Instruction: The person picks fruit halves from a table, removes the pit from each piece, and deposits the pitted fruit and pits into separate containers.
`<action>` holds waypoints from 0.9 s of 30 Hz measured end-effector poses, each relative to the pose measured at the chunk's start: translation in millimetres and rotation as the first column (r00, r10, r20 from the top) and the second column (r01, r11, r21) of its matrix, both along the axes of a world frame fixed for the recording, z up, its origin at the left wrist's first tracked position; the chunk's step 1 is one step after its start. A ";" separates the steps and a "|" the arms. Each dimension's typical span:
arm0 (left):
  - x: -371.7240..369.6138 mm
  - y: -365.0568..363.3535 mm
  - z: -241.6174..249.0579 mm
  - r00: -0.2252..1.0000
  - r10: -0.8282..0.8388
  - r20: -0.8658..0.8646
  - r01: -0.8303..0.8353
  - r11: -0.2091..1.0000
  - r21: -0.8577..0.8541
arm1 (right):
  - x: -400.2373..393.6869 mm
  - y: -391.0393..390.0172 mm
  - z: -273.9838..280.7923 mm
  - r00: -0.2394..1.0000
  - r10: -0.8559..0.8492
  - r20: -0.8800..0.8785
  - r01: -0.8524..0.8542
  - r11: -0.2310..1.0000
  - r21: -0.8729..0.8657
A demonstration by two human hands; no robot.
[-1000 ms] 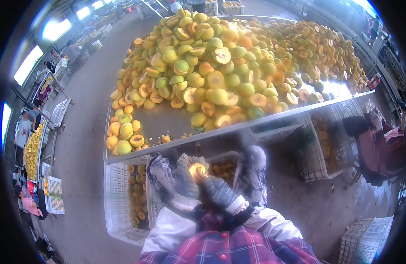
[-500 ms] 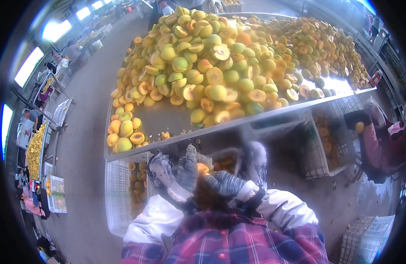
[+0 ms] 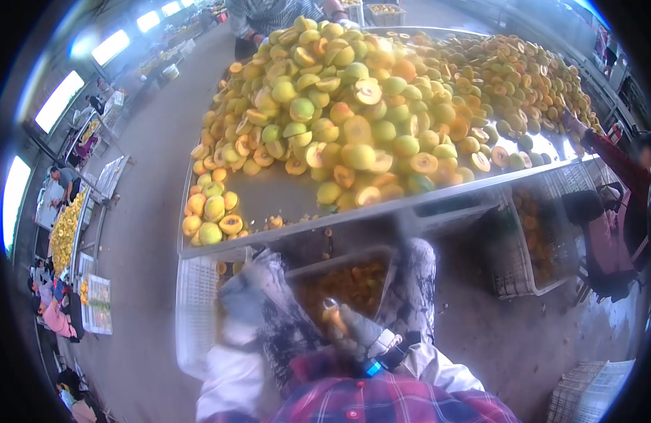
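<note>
My right hand is closed on a small metal-tipped tool, with something orange beside its fingers. It hangs between my knees, above a crate of cut fruit. My left hand, in a grey glove and smeared by motion, is over the white crate at the left; its fingers and anything in them cannot be made out. Past my knees, a metal table bears a large heap of whole and halved yellow-green fruit. A smaller group lies at its near left corner.
Opposite, a person in striped clothing stands at the table. At the right, a seated person's arm reaches onto it, beside another fruit crate. Stacked crates stand lower right. More workers and a fruit table are far left.
My hands have parted from around an orange fruit piece. The left went out to the left crate; the right stayed near the middle, slightly lower. The right-hand person's arm now reaches onto the table.
</note>
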State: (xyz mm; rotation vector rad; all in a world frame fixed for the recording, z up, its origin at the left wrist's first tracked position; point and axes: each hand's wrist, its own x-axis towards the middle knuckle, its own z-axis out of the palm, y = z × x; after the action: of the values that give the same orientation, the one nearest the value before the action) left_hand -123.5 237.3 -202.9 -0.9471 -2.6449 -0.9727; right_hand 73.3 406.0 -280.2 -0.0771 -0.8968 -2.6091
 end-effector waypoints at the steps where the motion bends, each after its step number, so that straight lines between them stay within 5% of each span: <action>1: -20.0 -32.9 -8.2 0.839 0.019 -0.544 -0.243 0.907 -0.343 | -3.0 7.5 -12.6 0.936 -0.027 -0.351 0.138 0.945 0.296; 2: -32.4 -53.7 19.1 0.922 -0.049 -0.385 -0.055 0.966 -0.254 | -1.8 3.9 -26.5 0.962 -0.060 -0.266 0.189 0.850 0.491; 3: -56.3 -82.1 2.7 0.671 -0.097 -0.735 -0.375 0.811 -0.449 | 0.3 -5.8 -37.8 0.991 -0.095 -0.096 0.134 0.596 0.792; 4: -55.3 -63.7 17.6 0.702 0.004 -0.712 -0.309 0.903 -0.300 | -2.5 -14.4 -48.2 0.995 -0.091 -0.035 0.056 0.232 0.971; 5: -55.6 -36.8 34.1 0.739 0.095 -0.667 -0.246 0.960 -0.135 | -6.5 -20.8 -56.1 0.995 -0.080 -0.060 0.061 0.000 0.998; 6: -76.1 -11.9 12.9 0.844 0.113 -0.524 -0.233 0.958 -0.169 | -10.1 -22.7 -60.2 0.994 -0.073 -0.081 0.074 -0.101 0.992; 7: -99.1 19.5 -7.1 0.922 0.129 -0.366 -0.211 0.958 -0.194 | -11.5 -20.8 -61.8 0.993 -0.069 -0.093 0.082 -0.148 0.986; 9: -75.2 133.7 41.2 0.946 -0.220 -0.238 0.210 0.975 -0.066 | -14.5 -15.1 -62.1 0.992 -0.085 -0.090 0.073 -0.183 0.980; 11: -72.9 206.1 37.9 0.915 -0.391 -0.098 0.361 0.903 -0.232 | -14.0 -7.3 -61.0 0.992 -0.107 -0.064 0.042 -0.195 0.980; 13: -95.5 243.2 3.6 0.871 -0.467 0.154 0.476 0.722 -0.502 | -12.1 3.2 -57.0 0.989 -0.146 -0.032 0.002 -0.207 0.978; 15: -114.9 267.5 -18.8 0.762 -0.619 0.191 0.475 0.333 -0.814 | -10.6 15.7 -53.0 0.981 -0.192 0.001 -0.047 -0.236 0.971; 16: -121.6 269.8 -13.6 0.779 -0.617 0.114 0.426 0.387 -0.818 | -10.1 23.3 -49.5 0.978 -0.209 0.010 -0.063 -0.247 0.967; 17: -125.6 265.4 -10.1 0.833 -0.468 0.296 0.532 0.529 -0.661 | -9.4 28.3 -45.2 0.973 -0.230 0.030 -0.090 -0.256 0.962; 19: -126.6 247.7 -18.5 0.675 -0.268 0.687 0.564 0.788 -0.246 | -9.7 38.2 -37.3 0.965 -0.259 0.045 -0.123 -0.293 0.948; 20: -132.6 247.9 -35.1 0.911 -0.355 0.208 0.411 0.769 -0.490 | -10.5 41.1 -33.0 0.961 -0.274 0.046 -0.135 -0.315 0.940; 21: -138.7 234.3 -54.0 0.904 -0.304 0.300 0.369 0.909 -0.192 | -13.1 42.8 -31.9 0.960 -0.278 0.045 -0.144 -0.348 0.926; 23: -134.5 209.2 -44.7 0.892 -0.349 0.289 0.283 0.927 0.245 | -17.5 42.4 -29.8 0.965 -0.263 0.023 -0.134 -0.411 0.902; 24: -126.7 196.0 -43.6 0.892 -0.342 0.297 0.276 0.930 0.243 | -19.3 37.6 -31.0 0.970 -0.244 0.004 -0.116 -0.446 0.887; 27: -96.0 160.6 -14.8 0.609 -0.462 0.644 0.007 0.815 0.579 | -22.4 18.0 -46.5 0.983 -0.180 -0.032 -0.074 -0.551 0.831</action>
State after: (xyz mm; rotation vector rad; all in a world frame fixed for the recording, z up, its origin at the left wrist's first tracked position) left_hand -219.5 397.9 -217.7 -0.8848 -2.5109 -2.5205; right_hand 50.9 424.0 -326.7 0.6225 2.0075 -2.2341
